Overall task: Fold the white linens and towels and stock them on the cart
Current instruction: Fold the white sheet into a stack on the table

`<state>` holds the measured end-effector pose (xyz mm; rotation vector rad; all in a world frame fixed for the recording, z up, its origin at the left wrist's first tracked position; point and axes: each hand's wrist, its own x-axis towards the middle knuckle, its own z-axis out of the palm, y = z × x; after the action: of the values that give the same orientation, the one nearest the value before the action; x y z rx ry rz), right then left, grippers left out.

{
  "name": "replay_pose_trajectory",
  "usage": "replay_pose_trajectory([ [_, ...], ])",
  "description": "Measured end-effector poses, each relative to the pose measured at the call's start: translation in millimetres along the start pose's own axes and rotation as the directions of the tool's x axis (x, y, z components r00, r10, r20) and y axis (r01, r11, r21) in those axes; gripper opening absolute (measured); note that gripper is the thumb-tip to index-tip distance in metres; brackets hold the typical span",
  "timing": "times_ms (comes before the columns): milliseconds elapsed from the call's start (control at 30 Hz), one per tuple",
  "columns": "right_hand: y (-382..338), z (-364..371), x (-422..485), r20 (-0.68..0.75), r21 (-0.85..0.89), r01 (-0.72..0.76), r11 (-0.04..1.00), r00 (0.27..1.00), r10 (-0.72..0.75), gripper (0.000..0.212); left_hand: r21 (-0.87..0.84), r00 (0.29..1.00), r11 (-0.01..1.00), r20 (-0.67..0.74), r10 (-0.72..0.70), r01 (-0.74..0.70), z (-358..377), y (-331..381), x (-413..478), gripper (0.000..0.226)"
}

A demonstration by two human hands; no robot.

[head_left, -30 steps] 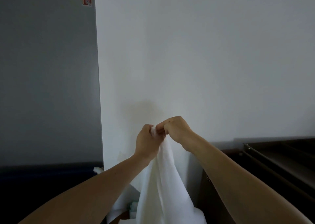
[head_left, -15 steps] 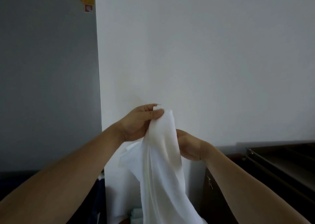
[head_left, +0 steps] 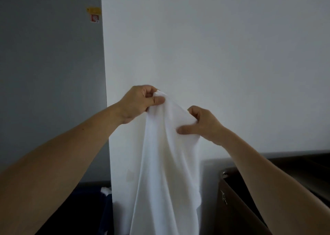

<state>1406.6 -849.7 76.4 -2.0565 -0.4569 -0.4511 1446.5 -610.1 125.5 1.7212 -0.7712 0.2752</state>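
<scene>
Left hand (head_left: pixel 142 103) and right hand (head_left: pixel 202 124) are pinching the linen (head_left: pixel 166 172); the right is drawing away, spreading it for folding.

A white wall (head_left: pixel 223 47) filled most of the view and met a grey wall (head_left: pixel 44 65) at a vertical edge on the left. High on the grey wall, beside that edge, sat a small yellow label (head_left: pixel 94 10), with a red-and-white sticker (head_left: pixel 94 18) just below it. Dark blue fabric (head_left: pixel 92 208) lay at the grey wall's foot.
</scene>
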Motion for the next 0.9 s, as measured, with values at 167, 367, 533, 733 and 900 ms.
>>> replay_pose_trajectory([
  [167, 13.5, -29.3, -1.9, 0.126, -0.374, -0.08, 0.924, 0.983, 0.136, 0.039, 0.011, 0.952, 0.999, -0.303, 0.052, -0.052, -30.4, -3.5, 21.9, 0.012],
  [367, 54.2, -42.4, -17.6, 0.075, -0.436, -0.1, 0.894, 0.986, 0.147, 0.05, 0.006, 0.913, 0.998, -0.404, -0.056, 0.063, -42.2, -44.0, 15.3, 0.014],
  [533, 79.4, -30.6, -37.0, 0.127, -0.49, 0.005, 0.871, 0.99, 0.066, 0.076, -0.002, 0.872, 0.997, -0.485, -0.072, 0.081, -46.9, -60.8, 19.2, 0.014],
  [733, 92.0, -19.7, -43.4, 0.127, -0.529, 0.026, 0.848, 0.991, 0.049, 0.048, 0.046, 0.839, 0.995, -0.541, -0.05, 0.089, -45.8, -65.7, 28.6, 0.012],
  [900, 101.7, -14.0, -55.7, 0.196, -0.621, 0.032, 0.783, 0.974, 0.116, 0.013, 0.047, 0.816, 0.993, -0.575, -0.064, 0.111, -50.2, -77.6, 27.8, 0.011],
])
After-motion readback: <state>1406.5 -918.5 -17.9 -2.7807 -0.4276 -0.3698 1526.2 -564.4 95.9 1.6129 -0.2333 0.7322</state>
